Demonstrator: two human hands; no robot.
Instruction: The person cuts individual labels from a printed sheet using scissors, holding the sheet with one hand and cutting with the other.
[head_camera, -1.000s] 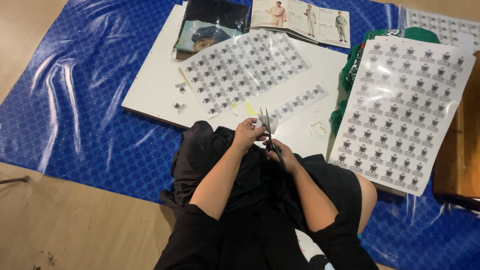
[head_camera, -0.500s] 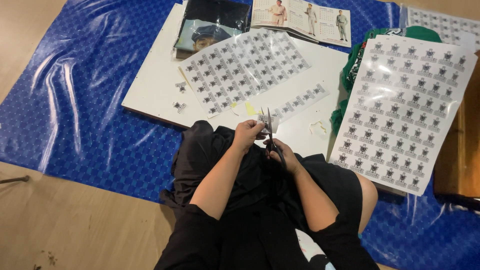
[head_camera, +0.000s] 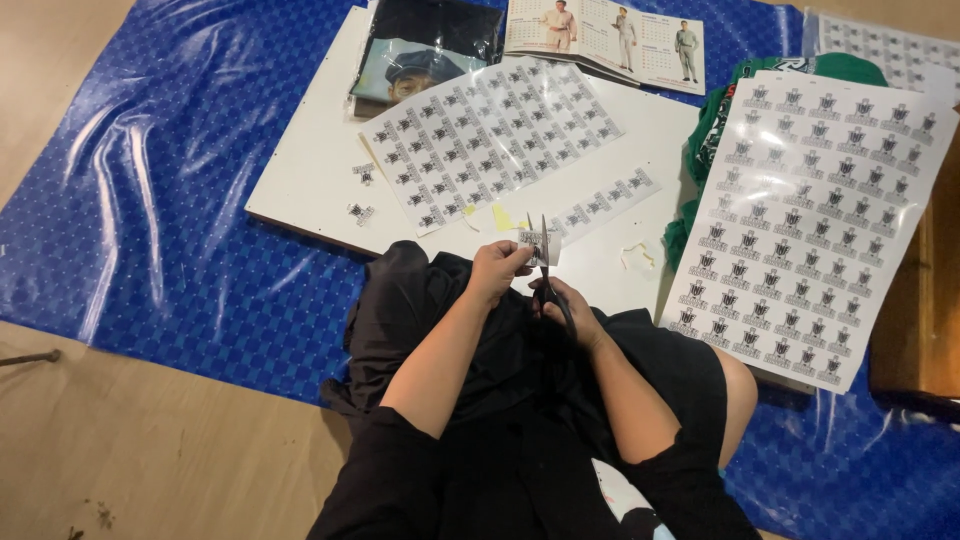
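My left hand (head_camera: 499, 268) pinches a small printed sticker piece (head_camera: 531, 243) just above my lap. My right hand (head_camera: 567, 305) grips black scissors (head_camera: 546, 262), whose blades point up and close on that piece. Both hands hover over black clothing at the near edge of a white board (head_camera: 310, 170). On the board lie a glossy sheet of small black-and-white stickers (head_camera: 490, 140), a narrow cut strip of stickers (head_camera: 605, 200) and two loose cut stickers (head_camera: 362, 192).
A second large sticker sheet (head_camera: 815, 215) lies at right over green cloth (head_camera: 715, 130). A dark photo print (head_camera: 420, 50) and an open booklet (head_camera: 605, 35) sit at the far edge. Blue patterned plastic sheeting (head_camera: 170, 220) covers the floor; bare wooden floor (head_camera: 130, 450) is at lower left.
Hands and scissors stay in the same spot; only slight movement of the blades on the small piece shows.
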